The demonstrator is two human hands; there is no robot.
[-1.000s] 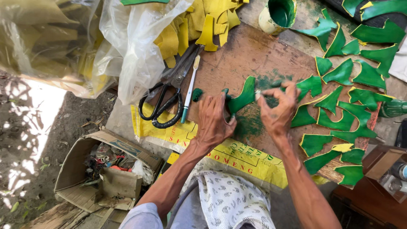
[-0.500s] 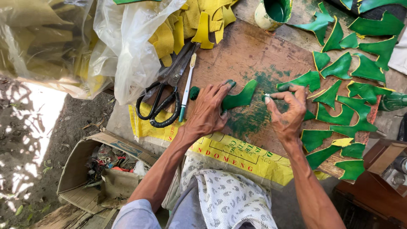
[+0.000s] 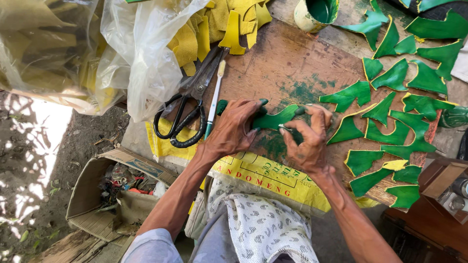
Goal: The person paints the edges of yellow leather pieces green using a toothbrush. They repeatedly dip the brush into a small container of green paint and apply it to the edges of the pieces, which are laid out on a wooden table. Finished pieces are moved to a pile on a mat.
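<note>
Item: green piece (image 3: pixel 274 118), a curved cut-out painted green, lying on the wooden board (image 3: pixel 292 58) at its near middle, over a smear of green paint. Left hand (image 3: pixel 233 127): flat over the piece's left end, fingers spread and pressing down, fingertips stained green; it pins rather than clasps. Right hand (image 3: pixel 307 139): pinching the piece's right end between thumb and forefinger, a narrow grip, though whether it also holds a small tool is hard to tell from this view. Beside the left hand, just apart: a brush (image 3: pixel 214 100) with a pale handle and green tip, and black-handled shears (image 3: pixel 187 109), lying side by side. Far edge of board: paint tin (image 3: pixel 317 10), green inside. Right of the hands: many finished green pieces (image 3: pixel 390 122) with yellow rims, spread out apart from one another. Upper left: heap of yellow pieces (image 3: pixel 219 24), unpainted, partly inside a clear plastic bag (image 3: pixel 146 58). Under the board's near edge: a yellow printed sack (image 3: pixel 263 178). On the ground, lower left: an open carton (image 3: pixel 122 187) of scraps. Handling note, as judgement: the coat looks wet, so the piece is best held by its ends and rim, pressed flat with even weight, and lifted without dragging across the smeared board; keeping it clear of the laid-out pieces would spare their surfaces.
</note>
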